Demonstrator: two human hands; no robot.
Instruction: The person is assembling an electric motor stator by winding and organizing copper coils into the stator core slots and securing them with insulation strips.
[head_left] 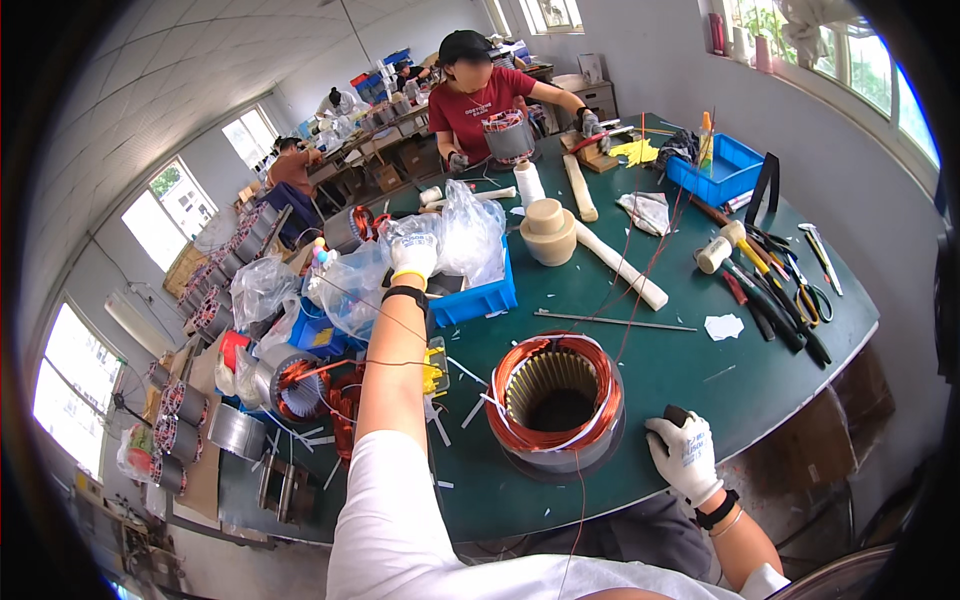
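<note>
My left hand (413, 250), in a white glove, reaches far over the table into the plastic bags at a blue bin (478, 303). Its fingers are hidden among the clear plastic (470, 232), so their grip does not show. At the table's near edge, my gloved right hand (686, 457) is closed around a small dark block (677, 414). Between my arms stands a motor stator (556, 455), upright, with copper windings (510, 418) around its top and white strips along them. A thin reddish wire runs down from it toward me.
Mallet (722, 250), pliers and scissors (806, 298) lie at the right. A metal rod (615, 321), a pale wooden stick (622, 265) and a cream stepped block (548, 235) lie beyond the stator. Other stators (300, 388) stand left. Across the table, a co-worker (480, 105) handles another stator.
</note>
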